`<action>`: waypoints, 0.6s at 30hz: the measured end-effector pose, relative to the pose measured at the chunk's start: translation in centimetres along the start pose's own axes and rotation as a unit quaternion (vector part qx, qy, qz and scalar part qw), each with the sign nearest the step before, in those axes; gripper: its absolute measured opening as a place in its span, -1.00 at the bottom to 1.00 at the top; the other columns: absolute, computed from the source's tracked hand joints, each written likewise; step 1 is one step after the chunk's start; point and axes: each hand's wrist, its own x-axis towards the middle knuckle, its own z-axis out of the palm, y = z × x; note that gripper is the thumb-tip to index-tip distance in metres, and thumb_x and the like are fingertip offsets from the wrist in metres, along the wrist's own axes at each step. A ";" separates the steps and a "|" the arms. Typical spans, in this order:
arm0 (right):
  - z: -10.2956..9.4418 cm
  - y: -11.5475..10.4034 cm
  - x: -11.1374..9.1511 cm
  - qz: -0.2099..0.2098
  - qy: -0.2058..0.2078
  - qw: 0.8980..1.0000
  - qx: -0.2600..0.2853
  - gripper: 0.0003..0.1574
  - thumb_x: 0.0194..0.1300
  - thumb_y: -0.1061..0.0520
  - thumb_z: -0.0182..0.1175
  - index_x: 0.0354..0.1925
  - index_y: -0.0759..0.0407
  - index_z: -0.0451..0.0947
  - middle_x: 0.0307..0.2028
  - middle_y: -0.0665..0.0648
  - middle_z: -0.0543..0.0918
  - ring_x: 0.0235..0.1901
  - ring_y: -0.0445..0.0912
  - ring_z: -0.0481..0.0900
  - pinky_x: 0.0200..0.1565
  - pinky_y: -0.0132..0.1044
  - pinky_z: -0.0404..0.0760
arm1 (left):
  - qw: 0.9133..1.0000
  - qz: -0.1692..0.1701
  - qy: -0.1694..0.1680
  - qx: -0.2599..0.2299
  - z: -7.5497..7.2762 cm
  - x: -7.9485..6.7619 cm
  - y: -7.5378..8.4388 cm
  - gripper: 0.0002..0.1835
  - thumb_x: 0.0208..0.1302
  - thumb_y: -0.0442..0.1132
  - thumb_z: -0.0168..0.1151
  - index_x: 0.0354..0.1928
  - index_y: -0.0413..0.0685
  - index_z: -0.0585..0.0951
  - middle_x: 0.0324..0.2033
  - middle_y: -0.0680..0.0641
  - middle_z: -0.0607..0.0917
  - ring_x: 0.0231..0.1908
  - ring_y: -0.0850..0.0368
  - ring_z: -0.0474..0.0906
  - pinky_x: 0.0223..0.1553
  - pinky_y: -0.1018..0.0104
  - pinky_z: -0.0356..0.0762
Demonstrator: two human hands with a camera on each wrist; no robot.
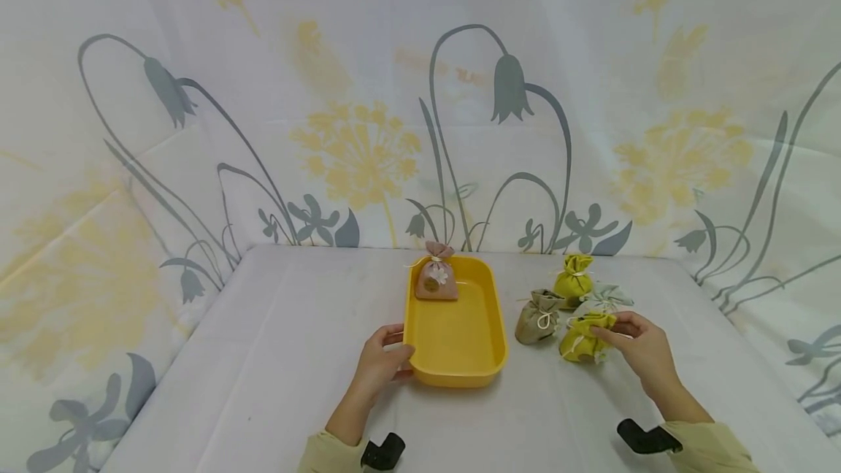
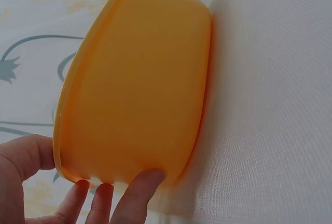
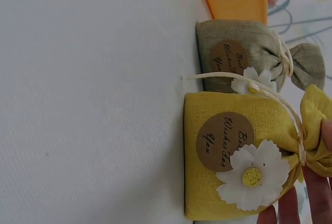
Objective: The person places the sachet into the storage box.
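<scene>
My left hand (image 1: 379, 360) holds the left side of a yellow plastic tray (image 1: 460, 341). In the left wrist view, the fingertips (image 2: 142, 187) lie against the tray's outer wall. A pink drawstring pouch (image 1: 436, 279) sits inside the tray, at its far left corner. To the right of the tray, my right hand (image 1: 644, 349) pinches the gathered neck of a yellow drawstring pouch (image 3: 233, 156). That pouch bears a white flower and a round brown label; its bottom appears to rest on the table. Beside it stands a grey-brown pouch (image 1: 539, 318).
Behind the held pouch are another yellow pouch (image 1: 574, 279) and a pale whitish-green pouch (image 1: 606, 296). The white-covered table (image 1: 296, 312) ends at a hanging cloth (image 1: 394, 93) printed with flowers.
</scene>
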 end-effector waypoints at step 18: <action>0.6 -1.4 -2.2 0.021 0.079 0.995 0.064 -0.55 -0.05 -0.02 0.45 -0.27 0.19 0.54 -0.52 -0.26 0.60 -0.43 -0.38 0.50 -0.38 -0.53 0.50 | 1.000 -0.001 0.003 0.001 0.1 -0.4 0.5 -0.47 0.16 -0.36 0.17 0.18 -0.37 0.34 0.05 -0.36 0.41 -0.27 -0.01 0.57 -0.30 0.07 0.63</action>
